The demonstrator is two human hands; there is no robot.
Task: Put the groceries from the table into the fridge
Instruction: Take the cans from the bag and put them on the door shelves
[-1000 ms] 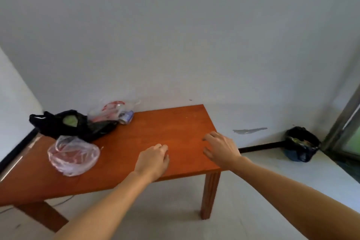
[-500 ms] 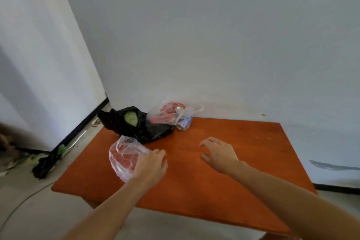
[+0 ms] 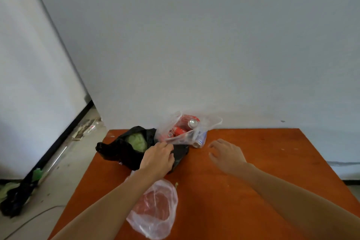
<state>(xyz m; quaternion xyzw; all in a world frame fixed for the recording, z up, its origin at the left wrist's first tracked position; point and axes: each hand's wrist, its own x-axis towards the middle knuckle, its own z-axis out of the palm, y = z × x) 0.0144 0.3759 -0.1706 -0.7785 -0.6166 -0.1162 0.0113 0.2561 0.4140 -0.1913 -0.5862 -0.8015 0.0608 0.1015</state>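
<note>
An orange-brown table (image 3: 272,161) carries the groceries. A black bag (image 3: 120,152) with a green cabbage (image 3: 137,141) showing in its mouth lies at the far left. Behind it a clear bag (image 3: 210,122) holds red cans (image 3: 180,130), and a blue-silver can (image 3: 200,140) lies at its right end. A clear bag of red meat (image 3: 155,206) lies near me, partly under my left forearm. My left hand (image 3: 158,157) rests on the black bag with loosely bent fingers, gripping nothing that I can see. My right hand (image 3: 227,154) hovers over the table right of the cans, fingers spread.
A white wall stands right behind the table. A tall white surface (image 3: 29,84) rises at the left. On the floor beside it lie a dark bag with green leaves (image 3: 17,197), scattered litter (image 3: 87,128) and a thin cable (image 3: 29,220).
The view has closed in on the table. My left hand went from beside the meat bag forward onto the black bag. My right hand reached farther toward the cans.
</note>
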